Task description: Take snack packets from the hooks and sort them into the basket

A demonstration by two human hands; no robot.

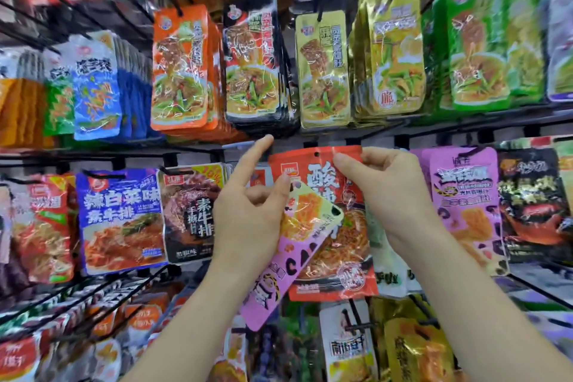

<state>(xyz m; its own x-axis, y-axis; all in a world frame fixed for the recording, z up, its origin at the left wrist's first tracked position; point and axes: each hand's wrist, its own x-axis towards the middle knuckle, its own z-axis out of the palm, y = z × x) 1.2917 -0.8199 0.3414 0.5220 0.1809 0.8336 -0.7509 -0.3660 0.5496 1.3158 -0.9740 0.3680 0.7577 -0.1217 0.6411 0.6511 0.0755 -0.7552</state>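
The hook rack (93,154) fills your view and runs off every edge, and its outer packets are too blurred to read. In front of the middle row's rail, the red snack packet (344,245) hangs upright. Your right hand (390,192) pinches its top right corner, and you cannot tell whether its hole still sits on a hook. The pink packet (288,270) lies tilted across the red one's left side, hiding that part. Your left hand (248,217) grips it under the thumb, with the index finger (251,161) pointing up and the other fingers hidden behind.
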